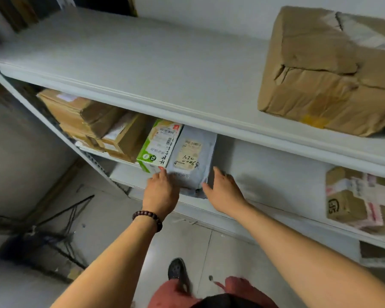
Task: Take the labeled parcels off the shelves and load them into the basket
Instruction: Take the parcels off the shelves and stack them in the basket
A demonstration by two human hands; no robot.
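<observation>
A grey plastic mailer parcel (192, 158) with a handwritten label lies on the middle shelf (276, 174), its near end hanging over the shelf's front edge. My left hand (161, 191) reaches to the parcel's left near corner, fingers straight, the index tip touching the green-and-white box (158, 145) beside it. Fingers extended, my right hand (222, 188) sits at the parcel's right near corner with its thumb against the edge. Neither hand has closed round the parcel. A black wire basket (53, 238) stands on the floor at the lower left.
Brown cartons (82, 116) are stacked at the left of the middle shelf, and taped labelled boxes (360, 203) sit at its right. A large crumpled brown carton (329, 72) rests on the top shelf (142, 63). My shoe (177, 270) is on the tiled floor below.
</observation>
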